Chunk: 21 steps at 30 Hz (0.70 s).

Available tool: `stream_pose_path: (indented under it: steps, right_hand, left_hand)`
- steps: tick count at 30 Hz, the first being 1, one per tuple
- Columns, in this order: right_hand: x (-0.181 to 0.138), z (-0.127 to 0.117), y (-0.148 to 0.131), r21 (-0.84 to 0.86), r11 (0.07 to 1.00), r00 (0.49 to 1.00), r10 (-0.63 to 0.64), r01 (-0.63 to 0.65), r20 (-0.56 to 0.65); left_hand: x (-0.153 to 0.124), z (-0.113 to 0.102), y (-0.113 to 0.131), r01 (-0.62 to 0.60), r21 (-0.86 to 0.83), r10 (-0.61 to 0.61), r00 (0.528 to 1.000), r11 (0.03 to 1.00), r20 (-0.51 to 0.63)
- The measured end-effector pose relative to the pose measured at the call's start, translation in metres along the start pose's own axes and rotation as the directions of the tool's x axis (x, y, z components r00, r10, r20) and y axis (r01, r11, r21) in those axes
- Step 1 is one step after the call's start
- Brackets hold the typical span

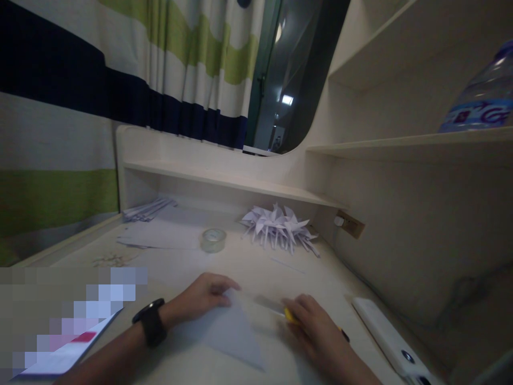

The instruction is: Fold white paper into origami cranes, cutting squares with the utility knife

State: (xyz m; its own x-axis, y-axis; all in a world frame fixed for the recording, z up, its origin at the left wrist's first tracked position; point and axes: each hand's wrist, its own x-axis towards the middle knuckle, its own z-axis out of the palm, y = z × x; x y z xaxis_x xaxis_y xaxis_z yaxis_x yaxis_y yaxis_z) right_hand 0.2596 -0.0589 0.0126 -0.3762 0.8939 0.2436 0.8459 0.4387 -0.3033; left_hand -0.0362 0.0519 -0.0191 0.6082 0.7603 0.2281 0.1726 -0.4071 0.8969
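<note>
- A booklet point(68, 355) is lying at the near left edge of the surface point(320, 278), out of the hands' way.
- The left hand point(204, 297), with a black watch point(151, 321) on its wrist, is pressing its fingers on the top corner of a folded paper point(236, 331). Its grip is spread and flat, pinning rather than pinching, probably so the sheet is not sliding.
- The paper is lying on the surface between both hands, as a triangle.
- A tape roll point(213, 239) and a pile of folded paper shapes point(280, 227) are sitting farther back, set aside under the low shelf point(224, 182).
- The right hand point(316, 326) is holding a yellow tool point(290, 316) in a closed grip, its tip aimed toward the paper's right edge. Whether it is a pen or a cutter, I cannot tell.
- A white device point(385, 337) is lying just right of that hand.
</note>
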Motion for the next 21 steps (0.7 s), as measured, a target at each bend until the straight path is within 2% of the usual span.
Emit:
stream_pose_path:
  steps: [4, 8, 13, 21]
  right_hand:
    - [-0.003, 0.012, -0.002, -0.079, 0.996, 0.999, -0.03, 0.031, 0.014]
    - [-0.005, 0.02, 0.0, -0.118, 0.991, 0.998, -0.067, 0.065, -0.017]
    - [-0.007, 0.02, -0.002, -0.167, 0.983, 0.993, -0.093, 0.079, -0.079]
    - [-0.004, 0.018, 0.0, -0.164, 0.985, 0.996, -0.061, 0.049, -0.071]
  left_hand:
    - [0.0, 0.003, -0.001, 0.035, 0.042, -0.034, 0.999, 0.998, -0.035]
    - [0.001, 0.002, -0.002, 0.068, -0.004, -0.069, 0.996, 0.998, -0.059]
    - [0.002, 0.001, -0.002, 0.154, -0.107, -0.163, 0.983, 0.982, -0.087]
    - [0.001, -0.002, -0.004, 0.152, -0.097, -0.165, 0.975, 0.984, -0.146]
